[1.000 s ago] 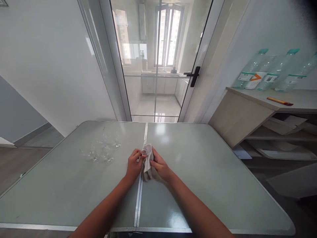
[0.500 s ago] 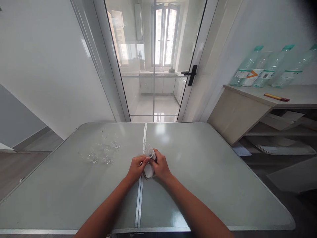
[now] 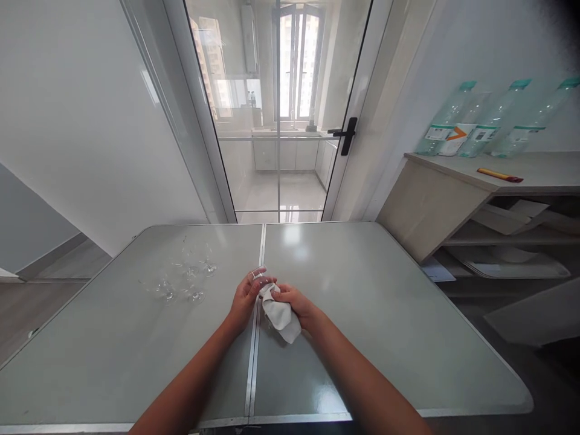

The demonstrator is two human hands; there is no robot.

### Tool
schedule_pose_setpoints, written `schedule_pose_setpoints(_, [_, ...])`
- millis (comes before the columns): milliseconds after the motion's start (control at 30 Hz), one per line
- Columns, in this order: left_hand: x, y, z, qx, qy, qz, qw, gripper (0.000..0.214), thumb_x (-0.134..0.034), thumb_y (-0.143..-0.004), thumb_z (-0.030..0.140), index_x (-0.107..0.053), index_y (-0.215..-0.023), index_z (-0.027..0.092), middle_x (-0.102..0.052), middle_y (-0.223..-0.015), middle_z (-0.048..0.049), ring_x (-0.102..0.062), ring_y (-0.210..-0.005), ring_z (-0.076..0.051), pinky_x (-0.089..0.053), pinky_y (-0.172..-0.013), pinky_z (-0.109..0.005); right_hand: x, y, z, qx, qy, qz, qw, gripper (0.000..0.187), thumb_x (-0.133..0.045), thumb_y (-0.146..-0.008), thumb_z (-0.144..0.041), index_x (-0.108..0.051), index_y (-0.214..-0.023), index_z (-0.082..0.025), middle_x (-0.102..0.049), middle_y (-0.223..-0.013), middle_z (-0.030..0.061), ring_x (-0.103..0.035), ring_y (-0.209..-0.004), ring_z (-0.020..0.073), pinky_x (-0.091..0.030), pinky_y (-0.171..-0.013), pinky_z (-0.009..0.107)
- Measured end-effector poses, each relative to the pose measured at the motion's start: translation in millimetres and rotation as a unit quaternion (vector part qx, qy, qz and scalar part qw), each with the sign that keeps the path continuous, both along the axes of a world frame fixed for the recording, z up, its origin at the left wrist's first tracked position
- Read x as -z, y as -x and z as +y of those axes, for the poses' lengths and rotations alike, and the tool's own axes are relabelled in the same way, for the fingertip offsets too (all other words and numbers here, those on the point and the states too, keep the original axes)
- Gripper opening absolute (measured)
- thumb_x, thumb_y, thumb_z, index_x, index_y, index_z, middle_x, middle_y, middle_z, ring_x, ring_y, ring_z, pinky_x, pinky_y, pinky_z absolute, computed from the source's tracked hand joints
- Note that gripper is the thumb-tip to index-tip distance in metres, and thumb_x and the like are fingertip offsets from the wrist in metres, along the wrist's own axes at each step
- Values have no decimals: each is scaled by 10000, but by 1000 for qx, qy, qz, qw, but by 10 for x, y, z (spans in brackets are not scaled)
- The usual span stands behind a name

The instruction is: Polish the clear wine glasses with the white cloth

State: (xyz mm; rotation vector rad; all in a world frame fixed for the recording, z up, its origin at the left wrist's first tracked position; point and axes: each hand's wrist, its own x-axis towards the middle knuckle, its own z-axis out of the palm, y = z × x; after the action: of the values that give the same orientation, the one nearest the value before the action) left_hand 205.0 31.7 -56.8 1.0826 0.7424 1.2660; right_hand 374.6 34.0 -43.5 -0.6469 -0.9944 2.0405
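Observation:
My left hand (image 3: 245, 296) is closed around a small clear glass (image 3: 260, 275), tilted above the middle seam of the table. Its rim points up and away from me. My right hand (image 3: 296, 301) grips a white cloth (image 3: 281, 314) and presses part of it against the near end of the glass. The rest of the cloth hangs down toward me. Some fingertips of both hands are hidden behind the glass and the cloth. To the left, several clear stemmed glasses (image 3: 196, 295) stand in a loose group on the table.
The pale green table (image 3: 385, 338) has a metal edge and a metal seam down its middle. At the right, a wooden shelf (image 3: 435, 205) bears several plastic bottles (image 3: 481, 130) and a yellow-red packet (image 3: 499, 175). Beyond the table is a glass door (image 3: 254, 181) with a black handle (image 3: 348, 136).
My left hand has turned the glass to the left, so more of it shows. My right hand has drawn the cloth to the right, and more of it hangs down. The view has shifted slightly.

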Motion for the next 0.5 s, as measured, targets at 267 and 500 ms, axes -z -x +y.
schedule_pose_setpoints(267, [3, 31, 71, -89, -25, 55, 994, 617, -816, -824, 434, -543, -1319, 188, -735, -1248, -171, -682, -1188, -296, -524, -1005, -406, -82, 62, -59, 178, -386, -485, 765, 51, -586, -905, -201, -612, -949, -200, -680, -910, 68, -597, -888, 226, -398, -872, 344])
schedule_pose_setpoints(500, [18, 70, 69, -51, -5, -15, 999, 631, -796, -794, 565, -639, -1245, 152, -761, -1171, -186, -742, -1021, -303, -560, -917, -413, -68, -24, 17, -9, -78, -143, 987, 485, -675, -811, -653, -614, -882, -177, -613, -733, 21, -528, -614, 154, -411, -606, 277])
